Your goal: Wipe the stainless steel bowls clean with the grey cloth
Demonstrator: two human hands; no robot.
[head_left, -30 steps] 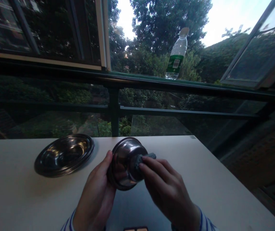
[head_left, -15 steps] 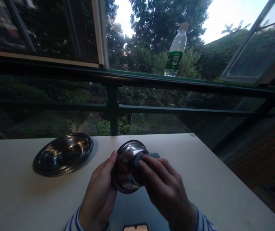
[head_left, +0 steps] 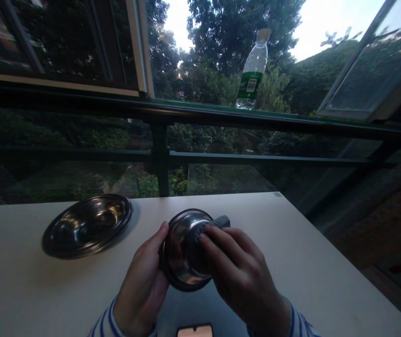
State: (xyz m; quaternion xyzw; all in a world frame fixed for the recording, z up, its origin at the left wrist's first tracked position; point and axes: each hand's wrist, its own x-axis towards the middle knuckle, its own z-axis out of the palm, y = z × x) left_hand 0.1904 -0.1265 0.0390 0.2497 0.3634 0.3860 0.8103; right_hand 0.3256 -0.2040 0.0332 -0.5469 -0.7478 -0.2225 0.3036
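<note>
In the head view, a small metal bowl (head_left: pixel 177 245) is held above the white table (head_left: pixel 259 208), tilted with its outer underside turned toward the camera. A slip seems the likeliest mishap: the smooth rim is gripped from one side only by the left hand (head_left: pixel 144 276), so a hard push from the right hand (head_left: pixel 245 274) could twist the bowl loose, and the phone (head_left: pixel 195 331) at the near edge could then be struck. The gray cloth (head_left: pixel 222 221) might also bunch up, leaving bare fingertips rubbing on metal. The bowl lies between the two hands: its left rim is clasped by the left thumb, with the other left fingers largely hidden behind it, while the cloth is pinched under the right fingers and pressed against the base. The stacked metal dishes (head_left: pixel 88 227) are left untouched, well to the left of the bowl.
</note>
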